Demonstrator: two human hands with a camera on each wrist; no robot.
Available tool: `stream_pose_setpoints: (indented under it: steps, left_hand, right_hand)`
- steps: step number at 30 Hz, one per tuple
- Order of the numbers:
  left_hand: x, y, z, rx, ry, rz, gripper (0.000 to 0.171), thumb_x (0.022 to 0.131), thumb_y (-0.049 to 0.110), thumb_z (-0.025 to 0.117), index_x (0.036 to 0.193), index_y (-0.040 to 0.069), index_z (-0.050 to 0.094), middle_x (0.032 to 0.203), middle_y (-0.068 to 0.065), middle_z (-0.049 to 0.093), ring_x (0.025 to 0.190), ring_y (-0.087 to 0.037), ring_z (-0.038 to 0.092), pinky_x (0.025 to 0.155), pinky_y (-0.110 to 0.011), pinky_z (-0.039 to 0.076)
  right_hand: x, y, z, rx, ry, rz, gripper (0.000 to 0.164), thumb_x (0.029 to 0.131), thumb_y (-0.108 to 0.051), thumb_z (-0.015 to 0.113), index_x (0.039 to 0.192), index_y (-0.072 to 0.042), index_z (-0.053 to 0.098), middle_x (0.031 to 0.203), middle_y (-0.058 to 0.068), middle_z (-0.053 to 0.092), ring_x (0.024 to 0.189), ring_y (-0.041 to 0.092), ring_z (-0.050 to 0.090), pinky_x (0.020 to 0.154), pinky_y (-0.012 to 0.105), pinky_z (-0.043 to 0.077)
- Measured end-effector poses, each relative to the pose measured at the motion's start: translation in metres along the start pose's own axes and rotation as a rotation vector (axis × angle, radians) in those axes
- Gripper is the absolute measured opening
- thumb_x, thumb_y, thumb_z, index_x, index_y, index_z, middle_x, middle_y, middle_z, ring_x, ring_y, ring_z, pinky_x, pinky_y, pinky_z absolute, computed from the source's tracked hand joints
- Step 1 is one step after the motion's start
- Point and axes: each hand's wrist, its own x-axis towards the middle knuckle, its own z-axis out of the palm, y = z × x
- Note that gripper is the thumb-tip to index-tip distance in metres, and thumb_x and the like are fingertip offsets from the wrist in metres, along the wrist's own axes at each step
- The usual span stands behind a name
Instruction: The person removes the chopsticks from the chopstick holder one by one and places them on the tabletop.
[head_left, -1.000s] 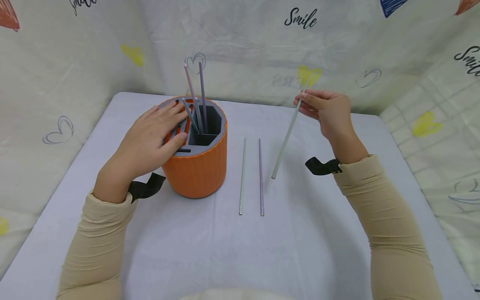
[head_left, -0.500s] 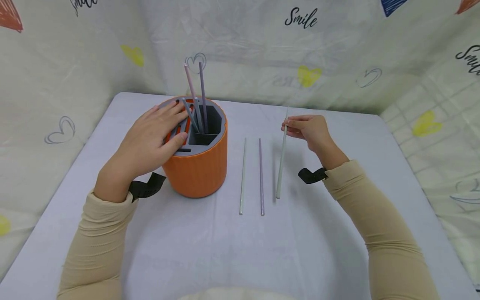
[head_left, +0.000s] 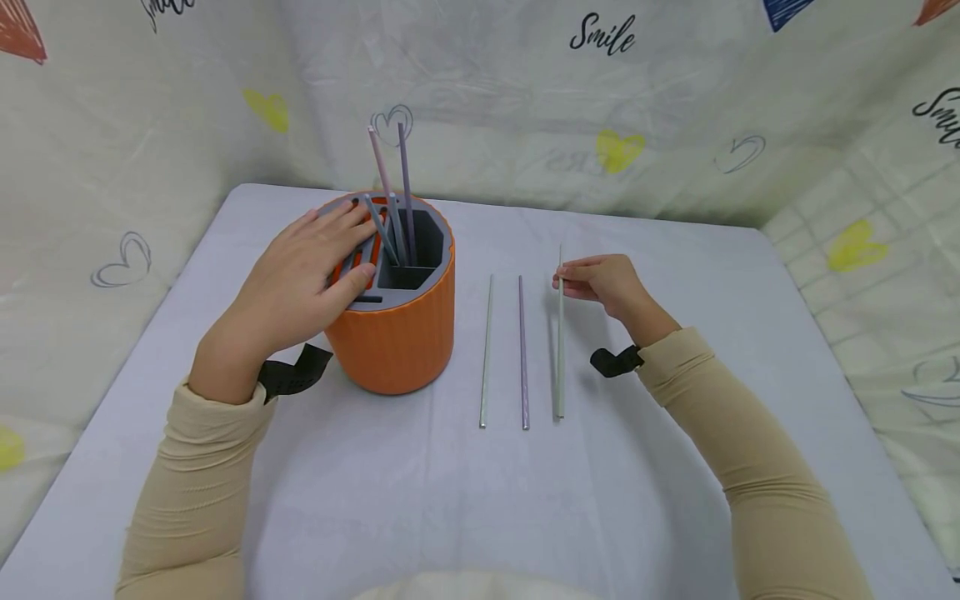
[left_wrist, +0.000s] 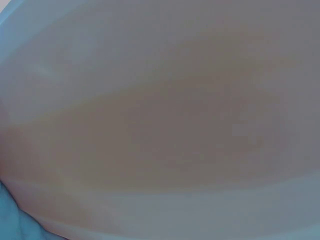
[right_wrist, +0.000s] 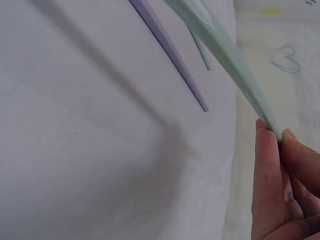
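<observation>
In the head view my right hand [head_left: 606, 287] pinches a pale green chopstick [head_left: 559, 358] near its thin far end, between thumb and fingertips. The chopstick hangs low over the table beside its own shadow; whether it touches the cloth I cannot tell. To its left lie a purple chopstick [head_left: 523, 358] and another pale green chopstick [head_left: 486, 358], roughly parallel. My left hand [head_left: 303, 271] rests, fingers spread, on the grey slotted top of an orange round utensil holder [head_left: 397, 350]. The right wrist view shows the pinched green chopstick [right_wrist: 235, 65] close up.
Several chopsticks [head_left: 405, 175], pink, purple and bluish grey, stand in the holder's open compartment. A white cloth covers the table [head_left: 450, 500], with a patterned curtain [head_left: 495, 108] behind it. The left wrist view is too blurred to read.
My right hand has brought the green chopstick down, left and nearer, turning it from slanted to nearly parallel with the two lying chopsticks. My left hand has stayed on the holder.
</observation>
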Motion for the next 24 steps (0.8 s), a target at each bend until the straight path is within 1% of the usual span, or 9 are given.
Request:
stream_pose_setpoints:
  steps: [6,9,12,17,24]
  left_hand:
    - [0.000,0.000,0.000,-0.001,0.000,-0.002,0.053,0.102,0.030,0.045,0.150,0.007,0.045,0.159,-0.012,0.038,0.153,-0.029,0.024,0.128,-0.048,0.013]
    - [0.000,0.000,0.000,0.000,-0.003,-0.002,0.053,0.102,0.030,0.045,0.150,0.007,0.045,0.159,-0.013,0.038,0.153,-0.029,0.024,0.128,-0.048,0.013]
    - [0.000,0.000,0.000,0.000,-0.004,-0.003,0.053,0.102,0.030,0.045,0.150,0.007,0.045,0.159,-0.013,0.038,0.153,-0.030,0.024,0.128,-0.048,0.013]
    - [0.000,0.000,0.000,0.001,-0.003,-0.006,0.053,0.102,0.031,0.045,0.150,0.007,0.045,0.159,-0.013,0.038,0.153,-0.030,0.024,0.128,-0.048,0.013]
    - [0.000,-0.001,0.000,0.001,0.000,-0.006,0.053,0.102,0.031,0.046,0.149,0.007,0.045,0.159,-0.013,0.039,0.153,-0.030,0.024,0.128,-0.048,0.013]
  right_hand:
    - [0.004,0.008,0.000,-0.001,0.006,0.030,0.006,0.092,-0.006,0.069,0.089,-0.007,0.074,0.072,-0.001,0.076,0.068,0.009,0.074,0.064,0.018,0.060]
    - [0.006,0.011,0.001,0.008,0.007,0.056,0.006,0.091,-0.005,0.069,0.089,-0.006,0.074,0.072,0.001,0.076,0.068,0.010,0.074,0.064,0.018,0.060]
    - [0.007,0.014,0.002,0.013,0.003,0.073,0.005,0.091,-0.004,0.068,0.094,-0.003,0.073,0.072,0.002,0.076,0.069,0.010,0.075,0.063,0.019,0.061]
    - [0.009,0.019,0.004,-0.007,-0.005,0.087,0.015,0.092,-0.005,0.067,0.107,0.001,0.068,0.073,0.000,0.076,0.070,0.009,0.074,0.065,0.018,0.061]
    - [0.013,0.026,0.004,-0.025,0.004,0.108,0.027,0.093,-0.006,0.068,0.117,0.004,0.066,0.074,-0.001,0.075,0.069,0.007,0.073,0.065,0.017,0.060]
